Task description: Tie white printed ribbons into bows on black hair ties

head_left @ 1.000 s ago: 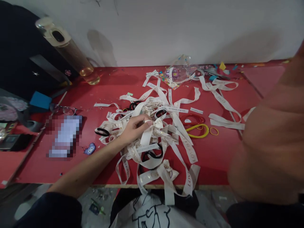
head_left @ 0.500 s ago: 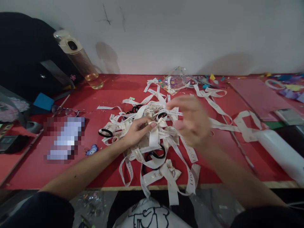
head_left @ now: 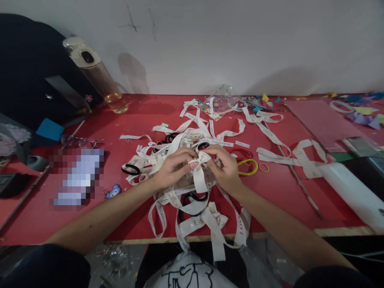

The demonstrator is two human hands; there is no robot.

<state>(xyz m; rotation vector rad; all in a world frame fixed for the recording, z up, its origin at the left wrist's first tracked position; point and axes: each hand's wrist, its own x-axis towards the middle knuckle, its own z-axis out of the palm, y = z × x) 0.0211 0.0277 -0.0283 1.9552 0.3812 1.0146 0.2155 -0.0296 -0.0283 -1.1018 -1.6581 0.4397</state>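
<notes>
A cream ribbon bow [head_left: 200, 159] is pinched between my two hands above the middle of the table. My left hand [head_left: 174, 166] grips its left side, thumb and fingers together. From the right, my right hand [head_left: 223, 166] closes on its other side. One ribbon tail hangs down between the hands. Just behind the bow a black hair tie [head_left: 203, 146] shows; whether it is joined to the bow I cannot tell. Beneath and around the hands lies a tangled heap of printed white ribbons [head_left: 192, 206], with more black hair ties [head_left: 131, 169] among them.
Yellow bands [head_left: 250, 167] lie right of my right hand. A phone [head_left: 81, 176], glasses [head_left: 79, 141] and a small blue charm [head_left: 113, 191] are at left. A tilted bottle [head_left: 103, 82] stands by the wall. A white roll [head_left: 351, 194] lies at right on the red table [head_left: 144, 116].
My right hand, blurred and raised right of the bow before, has come down left and now pinches it. The yellow bands it covered show now. My left hand keeps its hold.
</notes>
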